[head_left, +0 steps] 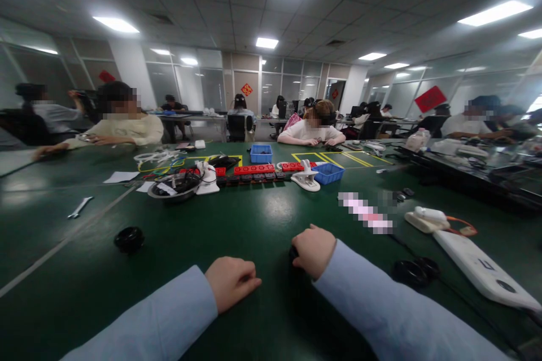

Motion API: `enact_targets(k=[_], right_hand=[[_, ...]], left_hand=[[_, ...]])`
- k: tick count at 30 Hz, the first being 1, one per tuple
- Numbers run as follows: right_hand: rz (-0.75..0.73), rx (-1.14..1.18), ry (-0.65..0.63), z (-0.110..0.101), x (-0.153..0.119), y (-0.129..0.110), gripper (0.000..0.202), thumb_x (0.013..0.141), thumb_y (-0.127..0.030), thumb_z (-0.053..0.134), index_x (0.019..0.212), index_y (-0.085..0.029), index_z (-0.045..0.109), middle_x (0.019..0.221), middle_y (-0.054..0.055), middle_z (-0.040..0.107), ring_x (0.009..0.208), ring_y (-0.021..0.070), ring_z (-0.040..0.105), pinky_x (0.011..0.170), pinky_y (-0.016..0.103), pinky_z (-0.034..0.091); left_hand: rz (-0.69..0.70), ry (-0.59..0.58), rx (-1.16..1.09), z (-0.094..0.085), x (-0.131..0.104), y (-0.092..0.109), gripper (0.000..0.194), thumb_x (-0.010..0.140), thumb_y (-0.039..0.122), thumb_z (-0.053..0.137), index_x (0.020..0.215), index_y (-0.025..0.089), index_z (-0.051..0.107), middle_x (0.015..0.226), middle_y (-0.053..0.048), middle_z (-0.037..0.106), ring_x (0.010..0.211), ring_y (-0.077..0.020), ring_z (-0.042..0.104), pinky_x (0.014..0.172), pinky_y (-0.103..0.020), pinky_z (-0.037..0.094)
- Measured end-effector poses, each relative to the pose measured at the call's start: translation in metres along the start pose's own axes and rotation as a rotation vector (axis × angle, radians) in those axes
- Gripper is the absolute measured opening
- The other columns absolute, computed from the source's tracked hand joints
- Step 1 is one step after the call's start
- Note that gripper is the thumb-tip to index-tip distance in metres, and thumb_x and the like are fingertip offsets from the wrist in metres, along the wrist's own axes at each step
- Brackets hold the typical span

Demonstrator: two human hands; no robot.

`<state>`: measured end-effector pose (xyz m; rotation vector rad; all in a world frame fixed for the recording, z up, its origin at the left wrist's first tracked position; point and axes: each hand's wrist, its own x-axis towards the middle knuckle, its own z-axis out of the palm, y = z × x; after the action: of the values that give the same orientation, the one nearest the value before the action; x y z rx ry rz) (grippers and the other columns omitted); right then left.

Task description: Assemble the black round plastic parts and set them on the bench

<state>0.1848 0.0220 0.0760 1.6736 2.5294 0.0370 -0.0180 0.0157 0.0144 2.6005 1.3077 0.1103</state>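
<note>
The right hand was curled around a small black thing, mostly hidden, at the near middle of the green table, while the left hand was half curled so I could not tell if it held anything, and 1 round black thing sat farther left.

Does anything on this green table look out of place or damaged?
Nothing looks plainly spilled or broken. The messiest spot is the bowl, heaped with tangled black cables. The wrench, lying apart at left, looks stray. I can't judge the black object at the right hand; it's mostly hidden.
</note>
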Motion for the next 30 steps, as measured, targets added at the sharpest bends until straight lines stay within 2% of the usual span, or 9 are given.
enact_targets(k=[4, 8, 12, 15, 17, 21, 24, 27, 30], right_hand=[[-0.091, -0.001, -0.044, -0.007, 0.009, -0.048, 0.012, 0.067, -0.026, 0.064, 0.076, -0.019, 0.067, 0.080, 0.007, 0.069, 0.082, 0.0200, 0.063, 0.091, 0.036, 0.037], [-0.137, 0.005, -0.049, -0.013, 0.014, -0.065, 0.013, 0.071, -0.027, 0.060, 0.080, -0.020, 0.067, 0.082, 0.007, 0.069, 0.083, 0.0197, 0.063, 0.092, 0.037, 0.035], [-0.153, 0.018, -0.039, -0.013, 0.018, -0.068, 0.020, 0.072, -0.032, 0.060, 0.087, -0.019, 0.065, 0.084, 0.007, 0.068, 0.084, 0.0207, 0.063, 0.088, 0.035, 0.039], [-0.151, 0.030, -0.030, -0.013, 0.021, -0.069, 0.025, 0.073, -0.035, 0.058, 0.093, -0.019, 0.063, 0.085, 0.008, 0.068, 0.084, 0.0210, 0.063, 0.078, 0.032, 0.045], [-0.149, 0.039, -0.030, -0.014, 0.024, -0.069, 0.027, 0.074, -0.036, 0.058, 0.094, -0.020, 0.063, 0.086, 0.008, 0.068, 0.083, 0.0207, 0.063, 0.071, 0.029, 0.047], [-0.160, 0.067, -0.033, -0.017, 0.031, -0.067, 0.029, 0.072, -0.039, 0.059, 0.093, -0.020, 0.064, 0.086, 0.007, 0.067, 0.083, 0.0203, 0.062, 0.067, 0.027, 0.048], [-0.160, 0.091, -0.034, -0.018, 0.038, -0.064, 0.030, 0.070, -0.042, 0.059, 0.092, -0.021, 0.064, 0.087, 0.007, 0.067, 0.084, 0.0204, 0.062, 0.067, 0.027, 0.048], [-0.149, 0.105, -0.028, -0.017, 0.044, -0.061, 0.031, 0.070, -0.042, 0.059, 0.091, -0.020, 0.064, 0.088, 0.008, 0.067, 0.084, 0.0211, 0.062, 0.067, 0.028, 0.049], [-0.135, 0.107, -0.021, -0.015, 0.048, -0.059, 0.032, 0.070, -0.039, 0.060, 0.093, -0.017, 0.063, 0.088, 0.010, 0.066, 0.083, 0.0225, 0.062, 0.066, 0.030, 0.049]], left_hand=[[-0.031, 0.012, 0.031, -0.008, -0.004, 0.000, 0.029, 0.077, 0.047, 0.049, 0.069, 0.021, 0.057, 0.061, 0.003, 0.056, 0.060, -0.0145, 0.054, 0.052, -0.023, 0.032], [-0.108, 0.065, 0.056, -0.022, -0.007, -0.001, 0.041, 0.062, 0.060, 0.057, 0.069, 0.019, 0.055, 0.064, 0.001, 0.057, 0.060, -0.0169, 0.053, 0.054, -0.026, 0.034], [-0.072, 0.200, 0.025, -0.018, -0.006, -0.005, 0.057, 0.052, 0.058, 0.066, 0.091, 0.018, 0.056, 0.091, -0.006, 0.059, 0.084, -0.0244, 0.053, 0.075, -0.035, 0.038], [-0.082, 0.238, -0.024, -0.005, -0.003, -0.008, 0.070, 0.050, 0.055, 0.068, 0.107, 0.019, 0.051, 0.111, -0.010, 0.053, 0.102, -0.0296, 0.046, 0.091, -0.045, 0.030], [-0.115, 0.241, -0.054, 0.001, -0.001, -0.009, 0.067, 0.055, 0.053, 0.067, 0.110, 0.019, 0.049, 0.115, -0.010, 0.051, 0.107, -0.0301, 0.044, 0.098, -0.050, 0.021], [-0.196, 0.252, -0.069, 0.004, 0.000, -0.010, 0.048, 0.064, 0.045, 0.062, 0.105, 0.021, 0.053, 0.109, -0.008, 0.056, 0.105, -0.0285, 0.046, 0.099, -0.057, 0.012], [-0.226, 0.257, -0.067, 0.001, 0.004, -0.012, 0.043, 0.065, 0.043, 0.062, 0.101, 0.021, 0.055, 0.107, -0.008, 0.057, 0.104, -0.0275, 0.047, 0.098, -0.059, 0.010], [-0.213, 0.247, -0.090, -0.001, 0.012, -0.017, 0.043, 0.063, 0.041, 0.064, 0.100, 0.021, 0.056, 0.108, -0.007, 0.056, 0.104, -0.0279, 0.046, 0.098, -0.058, 0.011], [-0.167, 0.243, -0.115, -0.002, 0.022, -0.022, 0.042, 0.061, 0.039, 0.065, 0.098, 0.020, 0.059, 0.108, -0.008, 0.054, 0.105, -0.0288, 0.045, 0.098, -0.053, 0.019]])
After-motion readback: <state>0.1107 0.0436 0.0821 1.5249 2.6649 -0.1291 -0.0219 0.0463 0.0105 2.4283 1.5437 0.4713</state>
